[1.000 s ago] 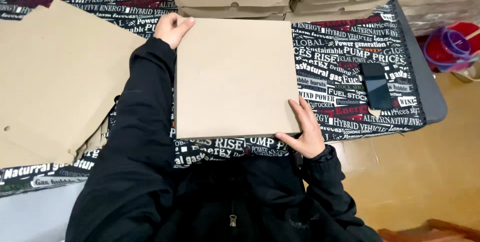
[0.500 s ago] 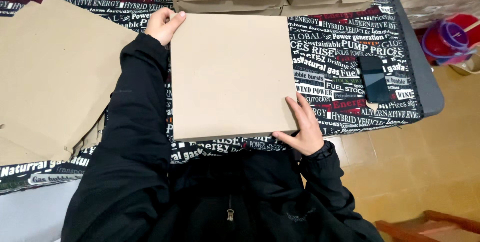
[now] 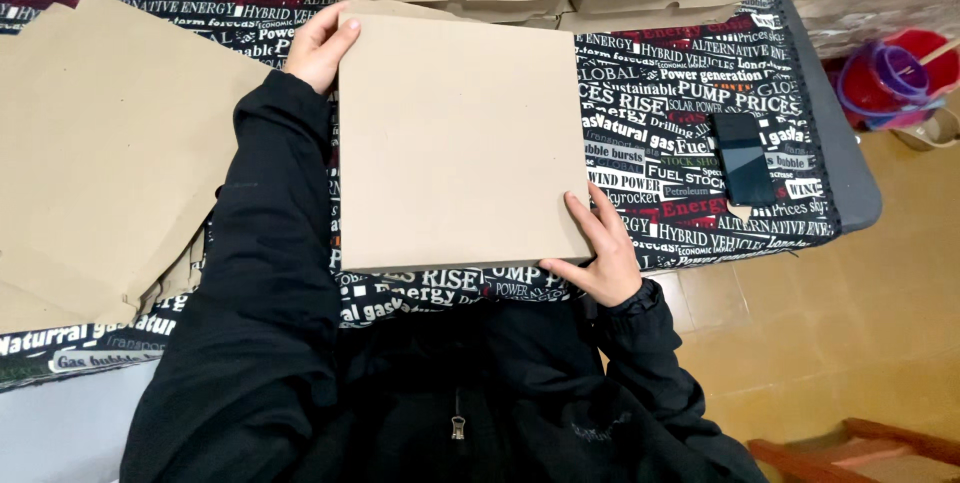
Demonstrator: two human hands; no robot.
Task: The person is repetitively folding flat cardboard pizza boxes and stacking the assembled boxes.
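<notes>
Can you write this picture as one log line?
left hand: holds far corner of square brown cardboard box | right hand: holds near corner

Left hand point(image 3: 318, 46) grips the far corner of a closed cardboard box point(image 3: 458, 141). Right hand point(image 3: 600, 255) grips its near corner.

We hold one closed square cardboard box point(image 3: 460, 143), plain brown, unprinted, lid side up and lying flat. It sits on the printed black tablecloth point(image 3: 690, 113), near edge at the table's front. Far-left corner is touched by our left hand point(image 3: 318, 43); near-right corner by our right hand point(image 3: 600, 253).
</notes>
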